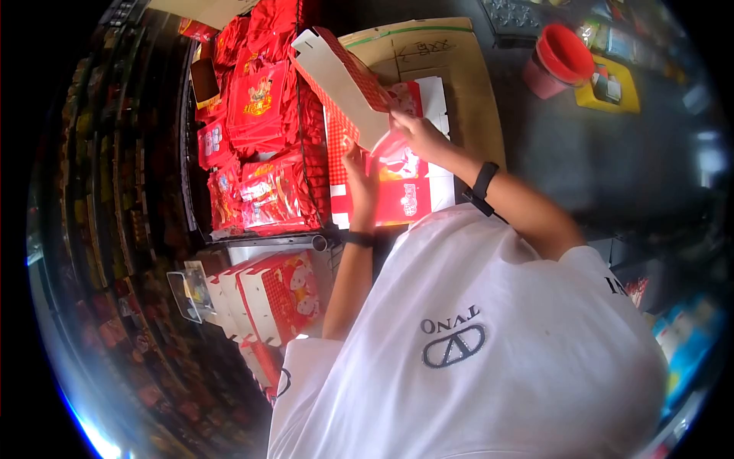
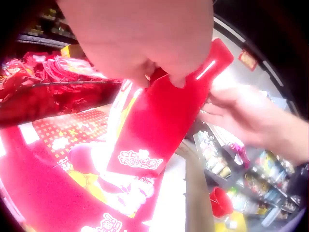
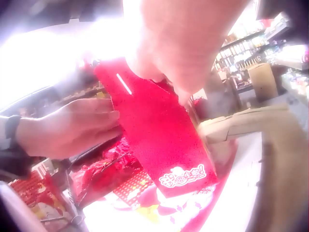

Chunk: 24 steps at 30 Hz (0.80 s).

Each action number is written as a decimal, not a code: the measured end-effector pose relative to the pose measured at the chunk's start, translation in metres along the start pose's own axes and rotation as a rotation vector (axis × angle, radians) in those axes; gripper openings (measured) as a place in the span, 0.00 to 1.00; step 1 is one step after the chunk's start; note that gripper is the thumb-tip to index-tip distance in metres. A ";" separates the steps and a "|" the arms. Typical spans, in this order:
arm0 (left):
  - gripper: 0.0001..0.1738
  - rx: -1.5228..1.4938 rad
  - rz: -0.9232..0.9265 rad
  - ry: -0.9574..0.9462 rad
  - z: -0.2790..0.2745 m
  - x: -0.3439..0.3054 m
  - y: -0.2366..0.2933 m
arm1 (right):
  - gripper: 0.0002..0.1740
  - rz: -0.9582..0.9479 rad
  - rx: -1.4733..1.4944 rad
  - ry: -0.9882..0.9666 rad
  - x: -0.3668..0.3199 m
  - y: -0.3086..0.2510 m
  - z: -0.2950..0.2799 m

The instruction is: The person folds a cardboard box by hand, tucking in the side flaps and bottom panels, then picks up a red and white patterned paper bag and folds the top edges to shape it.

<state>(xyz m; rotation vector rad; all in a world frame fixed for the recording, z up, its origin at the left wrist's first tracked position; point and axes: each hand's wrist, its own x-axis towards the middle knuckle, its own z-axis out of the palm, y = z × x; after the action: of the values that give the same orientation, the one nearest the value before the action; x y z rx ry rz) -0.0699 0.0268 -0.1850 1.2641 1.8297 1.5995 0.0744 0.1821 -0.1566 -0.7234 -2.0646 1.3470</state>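
Both hands hold a partly folded red cardboard box (image 1: 340, 80), raised and tilted, its pale inside facing up in the head view. My left hand (image 1: 362, 183) grips the near left side; in the left wrist view its fingers close on the edge of the red end panel (image 2: 154, 121). On the opposite side my right hand (image 1: 422, 138) pinches the box edge, thumb and fingers at the panel in the right wrist view. The panel (image 3: 159, 130) has a slot at one end and white lettering at the other. Flat printed box sheets (image 1: 413, 197) lie underneath.
Left of the work, a wire-edged bin (image 1: 317, 176) holds red packets (image 1: 260, 103). Folded red boxes (image 1: 279, 294) stand below it. An open brown carton (image 1: 478, 92) lies under the sheets. A red bucket (image 1: 564, 53) and yellow tray (image 1: 623, 88) sit at the back right.
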 end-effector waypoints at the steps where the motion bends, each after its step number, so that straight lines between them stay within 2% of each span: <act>1: 0.31 0.130 -0.009 0.023 0.002 0.003 0.015 | 0.27 -0.079 -0.057 0.026 -0.002 -0.002 0.002; 3: 0.24 0.390 -0.033 0.068 0.002 0.008 0.040 | 0.31 -0.238 -0.169 0.075 -0.007 -0.010 0.008; 4: 0.17 0.363 -0.053 0.145 0.008 0.009 0.042 | 0.35 -0.233 -0.238 0.022 -0.008 -0.013 0.007; 7: 0.24 0.497 0.132 0.207 0.012 0.011 0.032 | 0.33 -0.114 -0.273 0.022 -0.008 -0.024 0.003; 8: 0.20 0.481 0.102 0.229 0.012 0.010 0.029 | 0.31 -0.179 -0.259 0.069 -0.008 -0.012 0.007; 11: 0.16 0.432 -0.013 0.242 0.007 0.007 0.033 | 0.32 -0.220 -0.277 0.096 -0.009 -0.014 0.006; 12: 0.14 0.411 -0.010 0.250 0.007 0.006 0.033 | 0.32 -0.158 -0.244 0.086 -0.011 -0.019 0.007; 15: 0.10 0.369 0.017 0.263 0.008 0.008 0.032 | 0.30 -0.129 -0.274 0.071 -0.014 -0.032 0.002; 17: 0.09 0.373 0.055 0.261 0.007 0.009 0.031 | 0.28 -0.199 -0.347 0.126 -0.013 -0.028 0.005; 18: 0.07 0.309 -0.051 0.230 0.005 0.010 0.041 | 0.28 -0.235 -0.370 0.134 -0.013 -0.025 0.004; 21: 0.07 0.313 0.055 0.222 0.002 0.014 0.044 | 0.27 -0.339 -0.379 0.164 -0.012 -0.020 0.002; 24: 0.11 0.175 0.036 0.119 -0.001 0.014 0.039 | 0.26 -0.394 -0.342 0.197 -0.012 -0.010 0.001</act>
<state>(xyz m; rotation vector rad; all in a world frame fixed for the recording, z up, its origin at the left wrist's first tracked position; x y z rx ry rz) -0.0636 0.0355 -0.1444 1.3067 2.0711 1.5930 0.0807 0.1700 -0.1499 -0.5231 -2.1543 0.6892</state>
